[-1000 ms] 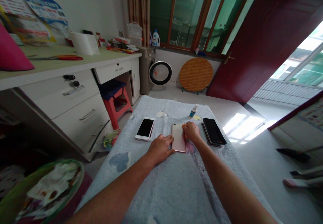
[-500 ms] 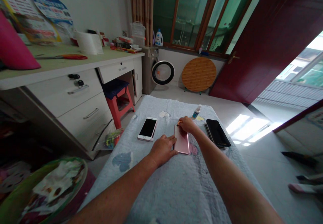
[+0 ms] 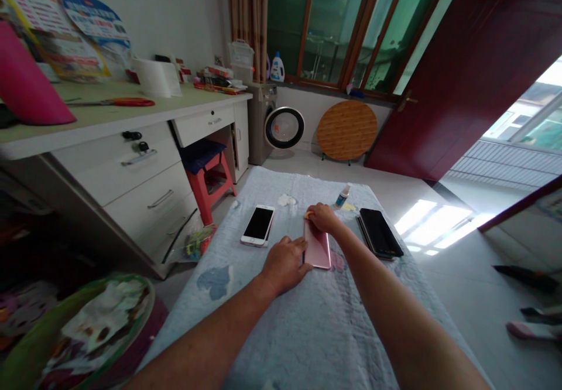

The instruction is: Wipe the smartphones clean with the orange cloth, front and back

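1. Well, from far away I look down on a big worktop (image 3: 281,337) with a pale blue cloth over it. Its far edge and both sides show; the near edge is out of sight.
2. Off its left edge sits a round bin (image 3: 158,321), full of crumpled paper.
3. I have my left hand (image 3: 286,264) flat near the middle. Its fingers are on the pink phone's left edge, and its thumb is spread away from them, by the phone's near left corner.
4. My right hand (image 3: 324,219) is curled over the phone's far end, its fingers pinching something small there.
5. Near the right edge, a black phone (image 3: 380,232) lies on top of other flat things. I can't tell what those are.
6. Closer to the left edge is a white phone (image 3: 259,224), its dark screen facing up.
7. Between those two lies the pink phone (image 3: 317,253), partly under my right hand.
8. By the far right corner stands a little spray bottle (image 3: 342,197).
9. Smallest is the orange bit (image 3: 308,215) in my right fingers, touching the pink phone's far left corner.
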The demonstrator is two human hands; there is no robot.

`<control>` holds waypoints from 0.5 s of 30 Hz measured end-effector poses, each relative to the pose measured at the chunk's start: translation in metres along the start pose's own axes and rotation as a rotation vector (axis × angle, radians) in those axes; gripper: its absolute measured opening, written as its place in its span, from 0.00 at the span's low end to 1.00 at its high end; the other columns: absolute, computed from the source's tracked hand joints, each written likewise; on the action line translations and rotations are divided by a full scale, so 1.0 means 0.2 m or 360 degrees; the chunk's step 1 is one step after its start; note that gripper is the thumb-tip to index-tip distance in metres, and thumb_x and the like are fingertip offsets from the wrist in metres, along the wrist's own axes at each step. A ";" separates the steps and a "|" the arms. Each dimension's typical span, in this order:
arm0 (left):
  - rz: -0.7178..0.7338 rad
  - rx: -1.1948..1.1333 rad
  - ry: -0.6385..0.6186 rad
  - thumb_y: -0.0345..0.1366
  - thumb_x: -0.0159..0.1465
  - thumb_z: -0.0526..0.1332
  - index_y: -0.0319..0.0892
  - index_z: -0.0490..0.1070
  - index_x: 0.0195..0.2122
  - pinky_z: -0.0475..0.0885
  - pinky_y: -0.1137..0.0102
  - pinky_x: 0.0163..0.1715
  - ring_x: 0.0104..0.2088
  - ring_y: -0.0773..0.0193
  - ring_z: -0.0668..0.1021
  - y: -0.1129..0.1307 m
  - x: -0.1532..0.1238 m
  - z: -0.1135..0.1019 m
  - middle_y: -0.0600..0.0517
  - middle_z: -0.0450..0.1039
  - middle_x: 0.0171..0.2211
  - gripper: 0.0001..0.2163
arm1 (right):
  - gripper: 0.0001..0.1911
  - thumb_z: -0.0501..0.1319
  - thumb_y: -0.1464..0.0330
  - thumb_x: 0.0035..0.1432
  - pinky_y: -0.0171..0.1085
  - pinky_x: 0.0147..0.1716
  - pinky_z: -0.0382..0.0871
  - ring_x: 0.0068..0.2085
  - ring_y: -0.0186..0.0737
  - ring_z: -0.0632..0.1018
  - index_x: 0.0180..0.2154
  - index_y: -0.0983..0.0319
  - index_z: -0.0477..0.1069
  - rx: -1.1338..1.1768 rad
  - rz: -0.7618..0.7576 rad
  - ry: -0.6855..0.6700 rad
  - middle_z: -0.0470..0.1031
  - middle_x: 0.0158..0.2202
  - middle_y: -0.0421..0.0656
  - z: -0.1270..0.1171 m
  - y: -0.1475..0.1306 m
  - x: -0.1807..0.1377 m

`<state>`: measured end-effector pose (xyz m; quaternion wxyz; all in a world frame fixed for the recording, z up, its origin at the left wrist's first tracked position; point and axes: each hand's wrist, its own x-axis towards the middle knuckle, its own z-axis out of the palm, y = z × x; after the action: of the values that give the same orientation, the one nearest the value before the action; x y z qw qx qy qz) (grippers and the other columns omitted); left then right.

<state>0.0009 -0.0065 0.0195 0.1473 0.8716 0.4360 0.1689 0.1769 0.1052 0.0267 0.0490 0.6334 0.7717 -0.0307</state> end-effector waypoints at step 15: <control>0.0010 -0.0032 -0.0050 0.43 0.59 0.62 0.46 0.67 0.48 0.66 0.63 0.45 0.43 0.55 0.71 0.00 0.00 -0.02 0.51 0.72 0.48 0.17 | 0.17 0.48 0.68 0.63 0.37 0.43 0.63 0.46 0.43 0.74 0.45 0.63 0.74 -0.0083 0.0110 -0.0010 0.74 0.44 0.52 0.02 0.18 -0.07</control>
<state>0.0007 -0.0058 0.0226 0.1625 0.8740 0.4291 0.1601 0.2153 0.0976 0.0259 0.0690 0.6580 0.7498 -0.0108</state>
